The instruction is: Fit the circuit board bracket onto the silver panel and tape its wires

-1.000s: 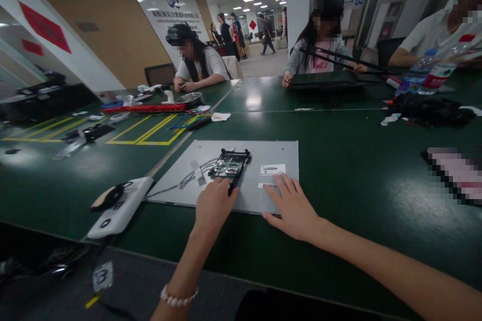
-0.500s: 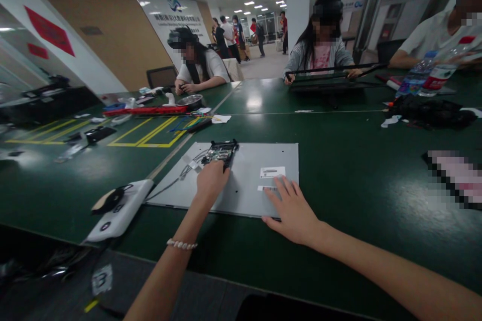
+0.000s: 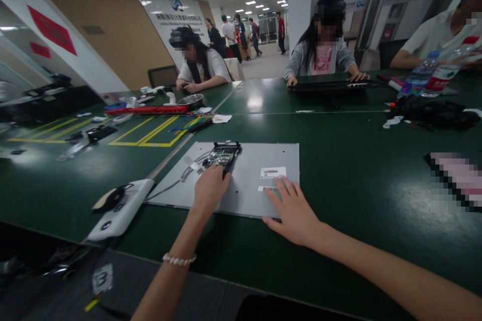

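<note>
A flat grey metal panel [image 3: 244,200] with white labels lies on the green table in front of me. On its far left part sits a green circuit board in a black frame [image 3: 228,153], with thin grey cables [image 3: 183,175] running to the panel's left edge. My left hand [image 3: 211,185] is closed on the near end of this framed board; its fingertips are partly hidden. My right hand [image 3: 291,210] rests with spread fingers on the panel's near right corner, touching beside the lower label [image 3: 267,188].
A white device [image 3: 120,213] with a black-and-tan piece on it stands left of the panel. A phone [image 3: 457,178] lies at the right. Bottles [image 3: 442,77] and a black bundle [image 3: 433,110] are farther right. Across the table, a person [image 3: 320,55] handles a dark panel [image 3: 331,86].
My left hand has shifted slightly, and the framed board sits a little farther right on the panel. My right hand stays put. The person opposite has lowered a black frame onto the dark panel.
</note>
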### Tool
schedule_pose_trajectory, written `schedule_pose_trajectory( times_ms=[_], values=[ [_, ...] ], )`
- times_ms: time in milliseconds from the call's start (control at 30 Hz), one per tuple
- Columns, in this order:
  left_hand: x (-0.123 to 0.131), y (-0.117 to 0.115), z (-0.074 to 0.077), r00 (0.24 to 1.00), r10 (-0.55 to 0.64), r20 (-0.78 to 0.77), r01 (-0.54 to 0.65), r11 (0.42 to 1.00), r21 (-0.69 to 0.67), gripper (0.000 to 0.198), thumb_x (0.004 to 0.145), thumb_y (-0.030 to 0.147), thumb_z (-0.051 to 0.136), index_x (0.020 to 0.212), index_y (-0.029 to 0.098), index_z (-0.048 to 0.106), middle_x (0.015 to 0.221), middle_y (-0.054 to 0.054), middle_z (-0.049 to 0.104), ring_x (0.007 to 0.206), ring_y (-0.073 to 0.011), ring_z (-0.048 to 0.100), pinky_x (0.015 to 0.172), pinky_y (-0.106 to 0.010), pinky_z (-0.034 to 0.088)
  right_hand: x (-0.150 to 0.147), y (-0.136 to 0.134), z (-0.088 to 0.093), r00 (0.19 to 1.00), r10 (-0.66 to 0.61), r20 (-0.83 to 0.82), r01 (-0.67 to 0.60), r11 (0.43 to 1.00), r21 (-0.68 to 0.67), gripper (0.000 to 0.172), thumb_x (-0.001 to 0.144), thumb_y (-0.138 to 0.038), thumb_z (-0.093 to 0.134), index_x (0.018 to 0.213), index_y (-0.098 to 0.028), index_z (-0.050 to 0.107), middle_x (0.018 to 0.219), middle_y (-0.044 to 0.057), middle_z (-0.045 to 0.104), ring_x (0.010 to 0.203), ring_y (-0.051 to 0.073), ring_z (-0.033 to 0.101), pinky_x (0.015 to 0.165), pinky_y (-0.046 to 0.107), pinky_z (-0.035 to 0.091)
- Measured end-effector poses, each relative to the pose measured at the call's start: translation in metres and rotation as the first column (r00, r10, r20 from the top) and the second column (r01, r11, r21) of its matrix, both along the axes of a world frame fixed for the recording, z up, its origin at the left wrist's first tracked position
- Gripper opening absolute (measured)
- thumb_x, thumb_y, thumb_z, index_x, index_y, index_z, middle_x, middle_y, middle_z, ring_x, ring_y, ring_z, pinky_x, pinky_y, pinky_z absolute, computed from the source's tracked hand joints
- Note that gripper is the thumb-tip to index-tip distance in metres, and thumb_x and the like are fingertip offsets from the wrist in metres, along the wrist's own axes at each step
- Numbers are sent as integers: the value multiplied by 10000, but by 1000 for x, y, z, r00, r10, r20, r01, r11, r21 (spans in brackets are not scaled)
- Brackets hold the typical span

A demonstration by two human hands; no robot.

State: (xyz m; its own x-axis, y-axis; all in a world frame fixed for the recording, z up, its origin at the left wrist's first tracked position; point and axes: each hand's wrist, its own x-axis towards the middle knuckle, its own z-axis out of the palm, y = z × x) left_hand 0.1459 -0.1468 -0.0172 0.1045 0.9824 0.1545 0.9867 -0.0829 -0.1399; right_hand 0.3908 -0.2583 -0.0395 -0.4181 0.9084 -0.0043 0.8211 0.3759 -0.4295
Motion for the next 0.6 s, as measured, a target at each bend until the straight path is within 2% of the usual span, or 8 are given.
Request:
schedule_pose_trajectory(
  times_ms=[167, 300, 400, 500, 600],
  values=[
    [-11, 0, 8, 1000, 22, 17, -23, 999, 42, 402, 959, 437, 385, 1063, 173, 670, 1090, -126, 676, 994, -282, 638, 822, -362, 495, 0, -1, 0, 1000, -10, 4, 10, 1000, 20, 754, 927, -637, 394, 1523, -176, 364, 1634, 170, 196, 1504, 369, 78, 1193, 526, 64],
    [-36, 15, 13, 990, 113, -79, -102, 987, 125, 375, 919, 344, 440, 1173, 150, 637, 1136, -161, 650, 1041, -319, 616, 804, -373, 496, 1, -1, 0, 1000, 0, -3, 0, 1000, 4, 763, 933, -648, 366, 1536, -181, 338, 1639, 171, 174, 1505, 368, 73, 1193, 530, 65],
    [-57, 29, 12, 976, 166, -140, -158, 985, 68, 336, 892, 241, 427, 1104, 144, 670, 1126, -176, 652, 1040, -324, 623, 782, -362, 494, 1, -1, 0, 1000, 5, -1, -5, 1000, -23, 773, 932, -663, 353, 1547, -196, 311, 1651, 145, 145, 1507, 362, 60, 1193, 534, 63],
    [-74, 42, 14, 974, 188, -130, -187, 982, 17, 351, 911, 212, 374, 1020, 153, 702, 1087, -172, 674, 1017, -317, 642, 775, -355, 488, 1, -1, -1, 1000, 2, 7, -2, 1000, -30, 777, 931, -668, 351, 1551, -203, 301, 1654, 139, 132, 1509, 361, 40, 1194, 537, 50],
    [-79, 56, 25, 977, 200, -74, -193, 977, 91, 371, 931, 224, 363, 1010, 135, 714, 1035, -182, 691, 977, -323, 650, 785, -370, 477, 1, -1, -2, 1000, 3, 9, -3, 1000, -30, 768, 933, -666, 351, 1551, -212, 302, 1655, 136, 129, 1509, 358, 36, 1195, 534, 52]
  ],
)
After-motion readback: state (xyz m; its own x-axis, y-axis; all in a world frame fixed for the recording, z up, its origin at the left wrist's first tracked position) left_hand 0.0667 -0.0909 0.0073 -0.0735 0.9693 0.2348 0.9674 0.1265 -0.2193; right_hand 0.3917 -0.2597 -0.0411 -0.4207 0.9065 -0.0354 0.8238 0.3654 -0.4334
